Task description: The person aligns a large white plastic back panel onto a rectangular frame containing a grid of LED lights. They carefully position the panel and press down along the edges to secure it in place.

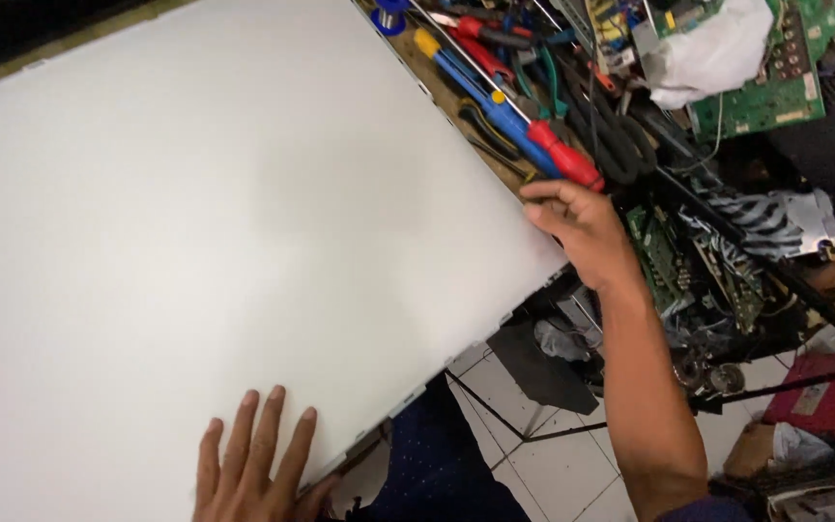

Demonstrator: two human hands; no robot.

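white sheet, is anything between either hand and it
Nothing visible. The left hand lies flat on the white sheet near its lower edge, and the right hand grips its right corner, beside the red-handled screwdriver.

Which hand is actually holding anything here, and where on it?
The right hand grips the large white sheet at its right edge, near the corner. The left hand lies flat on the sheet near the bottom edge, pressing rather than gripping.
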